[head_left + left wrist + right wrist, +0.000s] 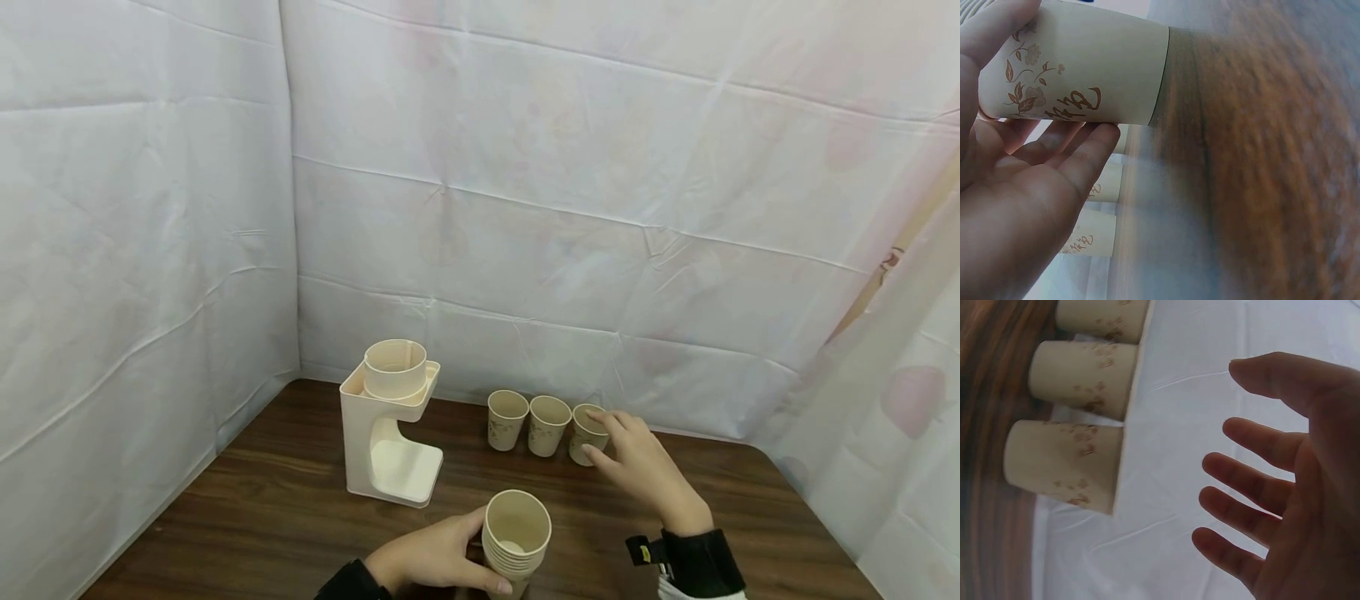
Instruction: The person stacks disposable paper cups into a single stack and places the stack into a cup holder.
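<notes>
At the near side of the table, my left hand (438, 557) grips a stack of beige paper cups (516, 554), thumb on one side and fingers on the other. Brown flowers and writing mark the lowest cup (1085, 69) in the left wrist view. Three single paper cups stand upright in a row at the back: a left cup (506, 427), a middle cup (546, 435) and a right cup (581, 447). My right hand (647, 467) hovers by the right cup, overlapping its rim in the head view. Its fingers are spread, apart from the cups in the right wrist view.
A cream C-shaped stand (360, 442) with a round open holder (395, 382) on top stands to the left of the cups. White cloth (525, 167) hangs behind and beside the dark wooden table (255, 517), close behind the cup row.
</notes>
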Demonstrator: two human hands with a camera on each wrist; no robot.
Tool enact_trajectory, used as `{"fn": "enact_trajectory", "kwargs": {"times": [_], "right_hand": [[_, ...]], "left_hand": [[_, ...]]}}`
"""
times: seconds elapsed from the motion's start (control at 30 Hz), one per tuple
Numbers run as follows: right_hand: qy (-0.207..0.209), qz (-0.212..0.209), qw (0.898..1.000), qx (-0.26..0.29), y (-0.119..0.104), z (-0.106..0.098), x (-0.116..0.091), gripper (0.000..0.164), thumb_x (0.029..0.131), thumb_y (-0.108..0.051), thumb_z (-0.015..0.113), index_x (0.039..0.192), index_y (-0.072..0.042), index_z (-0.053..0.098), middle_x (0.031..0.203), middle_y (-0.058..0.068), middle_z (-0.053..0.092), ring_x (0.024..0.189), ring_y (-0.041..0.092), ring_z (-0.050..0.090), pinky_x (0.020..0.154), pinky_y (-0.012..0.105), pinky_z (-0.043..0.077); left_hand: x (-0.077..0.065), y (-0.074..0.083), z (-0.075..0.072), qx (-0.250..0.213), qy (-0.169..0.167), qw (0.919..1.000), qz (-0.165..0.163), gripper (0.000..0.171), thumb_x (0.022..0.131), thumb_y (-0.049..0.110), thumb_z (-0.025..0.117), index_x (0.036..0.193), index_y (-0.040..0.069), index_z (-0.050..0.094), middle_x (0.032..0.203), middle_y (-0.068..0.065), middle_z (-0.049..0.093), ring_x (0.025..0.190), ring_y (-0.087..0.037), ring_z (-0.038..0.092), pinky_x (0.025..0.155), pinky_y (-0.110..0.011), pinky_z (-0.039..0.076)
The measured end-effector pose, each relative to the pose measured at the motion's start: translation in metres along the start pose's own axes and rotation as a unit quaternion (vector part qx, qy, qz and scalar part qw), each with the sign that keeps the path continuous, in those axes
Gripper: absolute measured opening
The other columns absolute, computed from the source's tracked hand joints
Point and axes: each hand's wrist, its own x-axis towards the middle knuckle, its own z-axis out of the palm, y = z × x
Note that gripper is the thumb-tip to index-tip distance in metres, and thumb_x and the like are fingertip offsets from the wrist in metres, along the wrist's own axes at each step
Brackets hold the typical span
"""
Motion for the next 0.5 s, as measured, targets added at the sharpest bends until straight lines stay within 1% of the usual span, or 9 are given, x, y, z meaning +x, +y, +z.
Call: {"fn": "enact_trajectory", "kwargs": {"times": [0.2,0.4,0.5], "right_hand": [[-0.004,0.021,1.0,0.006,0.014,0.021,0.003,0.053,0.084,-0.028,0.069,0.129,-0.006,0.052,0.121,0.02,0.055,0.11,0.039,0.046,0.088,0.058,0.043],[-0.027,0.069,0.997,0.0,0.028,0.036,0.009,0.062,0.087,-0.039,0.063,0.136,-0.007,0.044,0.132,0.023,0.046,0.118,0.043,0.038,0.092,0.066,0.036],[-0.034,0.078,0.996,-0.006,0.037,0.042,0.014,0.064,0.087,-0.041,0.062,0.137,-0.006,0.043,0.134,0.024,0.044,0.119,0.046,0.036,0.09,0.067,0.036]], "left_hand": [[0.0,-0.001,0.001,-0.01,-0.004,0.9999,-0.001,0.064,0.081,0.03,0.073,0.134,0.021,0.038,0.121,0.0,0.059,0.107,-0.009,0.053,0.091,-0.026,0.047],[0.0,0.0,0.001,-0.008,-0.002,1.0,0.0,0.064,0.081,0.03,0.073,0.134,0.02,0.039,0.12,0.001,0.059,0.107,-0.009,0.053,0.092,-0.027,0.046],[0.001,0.0,0.0,-0.016,-0.005,0.9998,-0.004,0.063,0.081,0.029,0.073,0.134,0.02,0.039,0.12,0.001,0.059,0.107,-0.009,0.054,0.091,-0.026,0.047]]}}
